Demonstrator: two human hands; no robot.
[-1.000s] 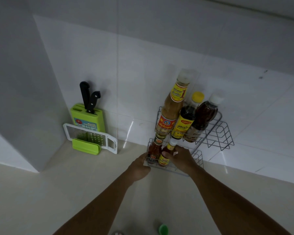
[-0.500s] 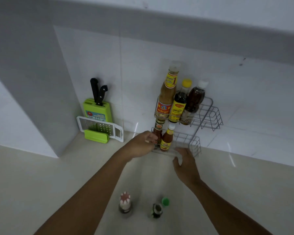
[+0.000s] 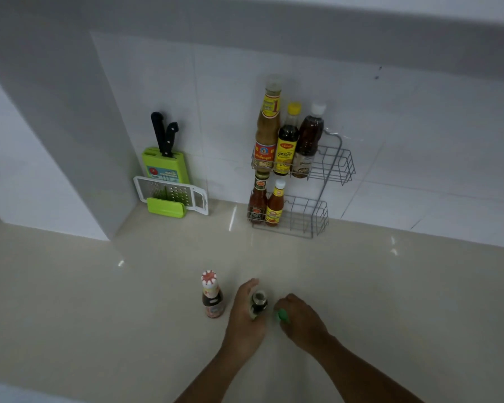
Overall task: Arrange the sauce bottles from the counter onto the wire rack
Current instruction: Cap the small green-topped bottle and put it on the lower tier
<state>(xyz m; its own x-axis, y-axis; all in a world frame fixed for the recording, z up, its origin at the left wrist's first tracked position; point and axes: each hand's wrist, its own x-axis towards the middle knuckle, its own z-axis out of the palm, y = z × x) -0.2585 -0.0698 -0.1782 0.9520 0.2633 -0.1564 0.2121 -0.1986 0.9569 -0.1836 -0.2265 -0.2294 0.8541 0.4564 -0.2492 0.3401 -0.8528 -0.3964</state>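
The pale, glossy desk (image 3: pixel 99 301) ran back to a white tiled wall (image 3: pixel 419 141); against that wall stood the two-tier wire rack (image 3: pixel 336 164), its upper shelf carrying three tall sauce bottles (image 3: pixel 287 141) side by side at its left end, its lower shelf carrying two small red-orange bottles (image 3: pixel 265 203) also at the left, the right part of both shelves bare; to the left of the rack a green knife block (image 3: pixel 163 167) with two black handles leaned at the wall, a white grater (image 3: pixel 172 193) propped across its front; near the front of the desk a red-capped bottle (image 3: pixel 211 296) stood upright and untouched, just left of the left hand (image 3: pixel 245 315); that hand was wrapped around a small dark bottle (image 3: pixel 258 303), the mouth of which showed open; the right hand (image 3: pixel 301 318), just beside it, was curled over a green cap (image 3: pixel 282 315), pinched at its fingertips.
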